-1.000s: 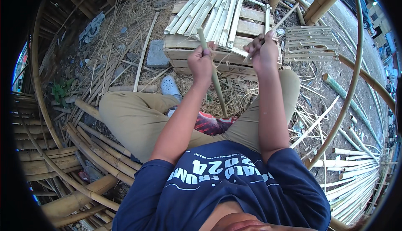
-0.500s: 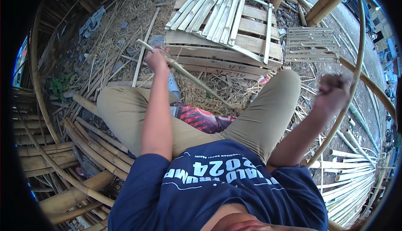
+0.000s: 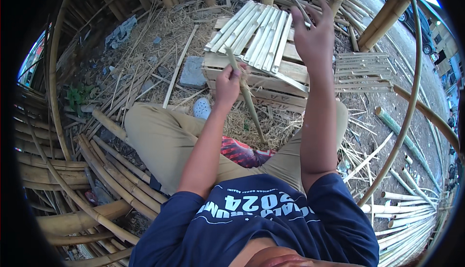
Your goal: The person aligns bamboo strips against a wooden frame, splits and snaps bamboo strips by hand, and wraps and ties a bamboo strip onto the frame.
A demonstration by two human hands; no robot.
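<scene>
My left hand [image 3: 227,87] is closed around a bamboo stick [image 3: 251,108], with its thumb on top. The stick slants from above my fist down toward the straw between my legs; frayed fibres show beside the grip. My right hand [image 3: 314,39] is raised over the right side of a wooden slatted crate [image 3: 276,94]. Its fingers are spread, and I see nothing held in it. Several pale split bamboo strips [image 3: 256,32] lie side by side on the crate top. My right forearm hides the crate's right end.
A grey concrete block [image 3: 192,72] stands left of the crate, near a light clog [image 3: 201,108]. Red and black material [image 3: 242,152] lies between my legs. A slatted bamboo panel [image 3: 363,73] is at right. Bamboo poles [image 3: 121,170] curve along the left; a thin upright pole [image 3: 414,88] bends at right.
My right hand has swung from the far right, where it was closed, up over the crate and opened. My left hand, still gripping the bamboo stick, appears farther right, with the stick steeper.
</scene>
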